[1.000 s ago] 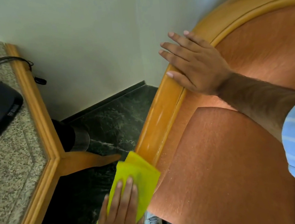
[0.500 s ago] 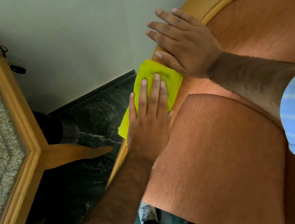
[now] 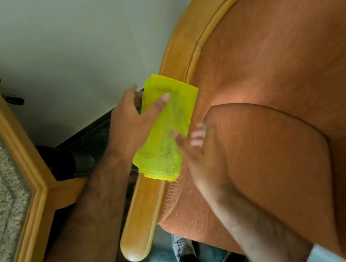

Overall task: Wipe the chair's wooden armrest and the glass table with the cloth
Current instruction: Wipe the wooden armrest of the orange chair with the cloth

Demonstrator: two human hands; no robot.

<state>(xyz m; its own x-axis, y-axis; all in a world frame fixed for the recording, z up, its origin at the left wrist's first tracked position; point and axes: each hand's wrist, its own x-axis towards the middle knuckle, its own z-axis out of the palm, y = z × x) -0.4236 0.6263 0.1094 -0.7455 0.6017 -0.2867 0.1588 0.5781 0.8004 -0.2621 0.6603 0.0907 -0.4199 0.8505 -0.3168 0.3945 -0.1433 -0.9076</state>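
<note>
- Lying folded across the wooden armrest (image 3: pixel 143 203), the yellow cloth (image 3: pixel 165 129) covers the rail's middle stretch, beside the orange seat cushion (image 3: pixel 261 163).
- The left hand (image 3: pixel 131 123) pinches the cloth's outer edge, thumb on top and fingers curled behind it.
- The right hand (image 3: pixel 199 151) is blurred; its fingertips touch the cloth's inner edge, loosely spread, grip unclear.
- Left of the chair stands a wood-framed table (image 3: pixel 29 173) against a pale wall (image 3: pixel 65 35).
</note>
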